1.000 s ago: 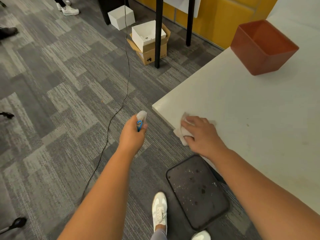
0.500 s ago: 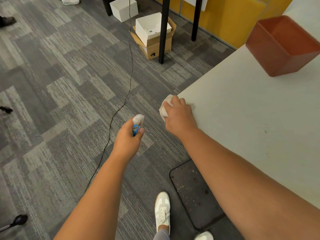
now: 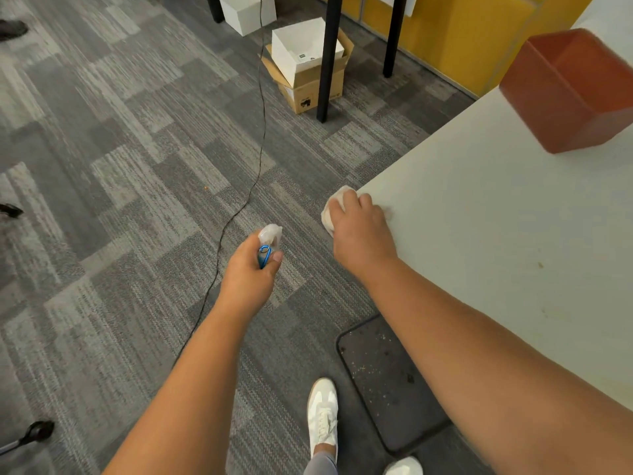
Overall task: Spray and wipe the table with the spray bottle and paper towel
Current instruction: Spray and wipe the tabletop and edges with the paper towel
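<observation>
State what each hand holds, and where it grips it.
Left hand grips the spray bottle below its nozzle; right hand presses the paper towel onto the table corner.

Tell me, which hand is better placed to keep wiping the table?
The right hand: it presses the paper towel on the table corner. The left hand holds the spray bottle over the floor.

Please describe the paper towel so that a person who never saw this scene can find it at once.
Find the white table on the right and follow its edge to the near corner that points toward the grey carpet. There the right hand presses a crumpled white paper towel on the corner. Unlike the clear spray bottle with a blue trigger in the left hand, it touches the table.
</observation>
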A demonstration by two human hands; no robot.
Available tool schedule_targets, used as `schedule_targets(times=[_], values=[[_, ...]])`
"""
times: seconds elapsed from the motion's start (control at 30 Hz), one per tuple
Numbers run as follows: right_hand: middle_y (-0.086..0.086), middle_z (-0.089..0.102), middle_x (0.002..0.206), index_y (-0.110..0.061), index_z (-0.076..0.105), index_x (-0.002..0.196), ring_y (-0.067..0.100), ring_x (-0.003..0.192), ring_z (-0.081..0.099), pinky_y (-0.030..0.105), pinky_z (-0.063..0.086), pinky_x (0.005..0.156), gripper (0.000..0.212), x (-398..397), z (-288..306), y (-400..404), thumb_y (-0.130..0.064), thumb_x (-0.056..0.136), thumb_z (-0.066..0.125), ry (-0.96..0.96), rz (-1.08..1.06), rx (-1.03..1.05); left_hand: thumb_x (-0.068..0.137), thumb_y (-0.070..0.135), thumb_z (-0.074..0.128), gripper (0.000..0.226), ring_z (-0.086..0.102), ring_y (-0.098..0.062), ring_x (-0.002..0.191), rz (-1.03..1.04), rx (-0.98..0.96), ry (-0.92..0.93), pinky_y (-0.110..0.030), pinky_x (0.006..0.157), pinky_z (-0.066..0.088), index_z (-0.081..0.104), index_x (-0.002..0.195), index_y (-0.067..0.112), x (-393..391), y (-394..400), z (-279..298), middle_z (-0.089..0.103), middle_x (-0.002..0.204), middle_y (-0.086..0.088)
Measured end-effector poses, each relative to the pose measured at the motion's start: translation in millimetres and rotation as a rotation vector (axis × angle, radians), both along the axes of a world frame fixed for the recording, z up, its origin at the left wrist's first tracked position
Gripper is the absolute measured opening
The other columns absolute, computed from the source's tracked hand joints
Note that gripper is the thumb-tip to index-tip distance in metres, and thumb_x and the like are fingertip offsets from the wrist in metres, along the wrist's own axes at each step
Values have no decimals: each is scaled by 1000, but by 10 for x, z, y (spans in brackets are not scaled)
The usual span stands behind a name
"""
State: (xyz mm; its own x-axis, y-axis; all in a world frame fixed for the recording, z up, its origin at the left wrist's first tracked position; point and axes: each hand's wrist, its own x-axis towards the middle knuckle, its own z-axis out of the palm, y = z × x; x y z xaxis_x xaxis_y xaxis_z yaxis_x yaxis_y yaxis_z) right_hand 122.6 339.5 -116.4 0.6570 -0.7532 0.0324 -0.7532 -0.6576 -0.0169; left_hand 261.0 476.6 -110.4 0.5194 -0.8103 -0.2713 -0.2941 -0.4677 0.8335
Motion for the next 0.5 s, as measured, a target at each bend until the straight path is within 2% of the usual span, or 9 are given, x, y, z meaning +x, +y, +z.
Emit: schedule_targets(times=[0.13, 0.23, 0.3, 0.37, 0.43, 0.5], values=[[10, 46, 111, -13, 54, 109, 28, 95, 43, 37, 38, 73, 36, 122, 24, -36, -10, 74, 61, 1, 17, 0, 98, 25, 56, 8, 40, -14, 62, -1, 10, 4, -35, 59, 39, 54, 105, 23, -10, 20, -17, 48, 76, -1], [10, 48, 110, -14, 51, 117, 27, 90, 43, 36, 38, 70, 50, -81, -24, 60, -5, 69, 62, -12, 53, -43, 98, 26, 55, 5, 41, -14, 62, 0, 28, 4, -36, 59, 40, 53, 102, 26, -30, 29, -10, 50, 77, 0], [11, 49, 110, -14, 50, 121, 28, 88, 43, 38, 40, 70, 58, -262, -50, 165, -2, 65, 63, -14, 61, -52, 98, 26, 55, 4, 43, -16, 64, 0, 39, 8, -38, 60, 42, 53, 101, 26, -43, 37, -13, 54, 82, -10], [13, 50, 113, -12, 49, 123, 29, 89, 44, 40, 42, 72, 61, -365, -57, 231, -2, 64, 64, -4, 53, -50, 98, 27, 56, 12, 45, -17, 66, -14, 48, 3, -38, 61, 43, 54, 109, 23, -57, 50, -10, 57, 89, -17], [13, 49, 113, -11, 48, 119, 29, 90, 44, 39, 42, 73, 57, -314, -44, 201, -5, 66, 67, 19, 39, -50, 98, 25, 56, 27, 48, -13, 68, -31, 46, 19, -33, 64, 45, 53, 125, 24, -81, 68, 13, 57, 89, -5], [11, 48, 111, -11, 48, 114, 27, 92, 44, 37, 41, 72, 51, -173, -23, 118, -12, 68, 70, 31, 22, -56, 98, 23, 56, 35, 51, -7, 73, -43, 40, 17, -27, 66, 45, 51, 132, 27, -116, 89, 40, 56, 91, 7]])
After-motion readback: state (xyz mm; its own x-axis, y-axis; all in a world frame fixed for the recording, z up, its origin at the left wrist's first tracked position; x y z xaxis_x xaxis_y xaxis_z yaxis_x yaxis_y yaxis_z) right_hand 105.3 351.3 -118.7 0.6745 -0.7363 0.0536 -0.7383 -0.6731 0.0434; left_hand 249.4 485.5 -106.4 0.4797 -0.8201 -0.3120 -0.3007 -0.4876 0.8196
